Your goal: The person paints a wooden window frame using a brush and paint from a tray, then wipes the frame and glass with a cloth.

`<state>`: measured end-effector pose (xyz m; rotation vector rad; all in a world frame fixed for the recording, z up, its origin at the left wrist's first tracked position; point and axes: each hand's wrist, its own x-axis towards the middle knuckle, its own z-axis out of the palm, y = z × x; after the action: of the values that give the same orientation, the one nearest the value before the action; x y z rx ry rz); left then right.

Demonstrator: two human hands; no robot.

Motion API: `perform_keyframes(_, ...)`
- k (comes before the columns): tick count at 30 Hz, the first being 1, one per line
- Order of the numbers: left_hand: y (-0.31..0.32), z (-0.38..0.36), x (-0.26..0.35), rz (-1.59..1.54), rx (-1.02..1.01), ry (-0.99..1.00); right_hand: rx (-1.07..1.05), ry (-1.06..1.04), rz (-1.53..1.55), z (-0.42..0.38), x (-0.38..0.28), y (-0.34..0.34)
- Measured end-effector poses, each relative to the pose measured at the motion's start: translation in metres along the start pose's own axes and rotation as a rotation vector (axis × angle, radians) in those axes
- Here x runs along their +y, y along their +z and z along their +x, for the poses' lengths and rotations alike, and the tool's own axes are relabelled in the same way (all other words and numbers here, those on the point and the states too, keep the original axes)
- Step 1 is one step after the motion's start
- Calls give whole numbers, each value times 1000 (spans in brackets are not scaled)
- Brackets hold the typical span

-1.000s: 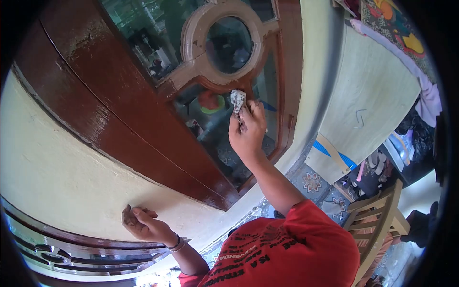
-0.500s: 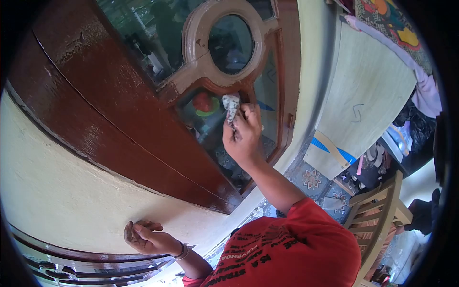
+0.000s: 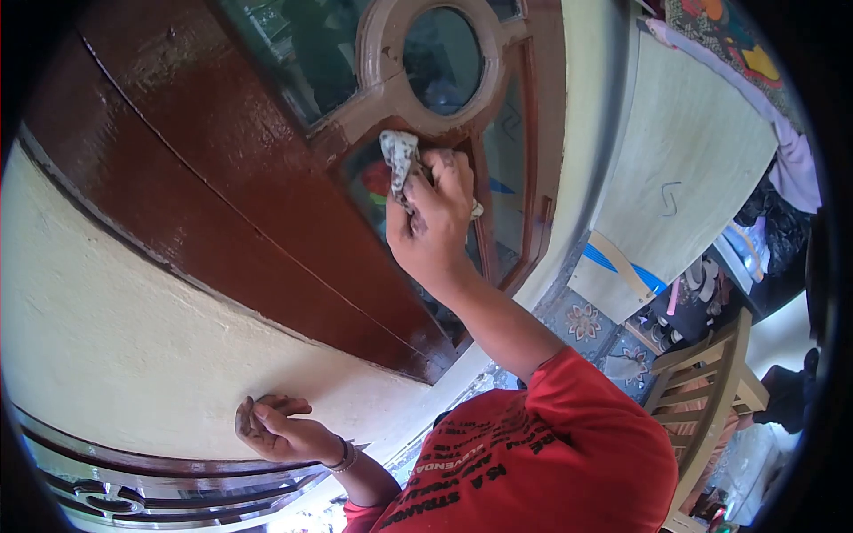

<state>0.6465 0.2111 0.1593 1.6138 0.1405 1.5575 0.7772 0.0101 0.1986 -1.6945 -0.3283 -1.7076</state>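
Note:
My right hand is raised to the door, closed around a crumpled, dark-speckled white rag. One end of the rag sticks out above the fingers, in front of the lower glass pane, just under the round wooden frame. Dark smudges mark the fingers. Low on the left, my left hand hovers near the cream wall, with a bracelet at the wrist. Its stained fingers are loosely bent and somewhat apart, and nothing shows in them. The brown wooden door has a glossy surface with paler, scuffed patches.
To the right lean a pale board and a wooden chair. Shoes and bags are piled beside patterned floor tiles. Pink cloth hangs at the upper right. A dark curved grille lies at lower left.
My right hand has moved up and to the left with the rag, which now partly covers the red and green shape on the glass. My left hand has barely shifted.

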Motion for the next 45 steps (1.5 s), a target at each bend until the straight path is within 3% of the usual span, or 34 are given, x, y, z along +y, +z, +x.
perform_keyframes(10, -2, 0, -2, -35, -26, -26, -23, -123, -78, 12, 2, -9)
perform_keyframes(17, 1, 0, 1, -53, -25, -15, -163, -204, 83, 16, -15, -15)
perform_keyframes(20, 0, -1, 3, -40, -26, -26, -226, -39, 333, 18, -16, -15)
perform_keyframes(22, 0, -1, 4, -38, -33, -27, -378, 283, 587, 26, -23, -21)
perform_keyframes(27, 1, -4, 6, -36, -35, -40, -460, 377, 549, 19, -28, -33)
perform_keyframes(30, 0, -4, 6, -5, -25, -37, -395, 414, 596, -6, -24, -34)
perform_keyframes(33, -1, -2, 6, 49, -40, -30, -563, 555, 629, -14, -12, -55)
perform_keyframes(38, 3, -19, 30, -34, -26, -44, -543, 573, 769, -26, 0, -79)
perform_keyframes(41, 5, -30, 37, -37, -79, -1, -403, 403, 372, -36, 6, -81)
perform_keyframes(44, 9, -37, 47, 11, -108, -52, -377, 468, 265, -31, 18, -89)
perform_keyframes(45, 10, -40, 50, -36, -160, -36, -293, 531, 428, -32, 20, -88)
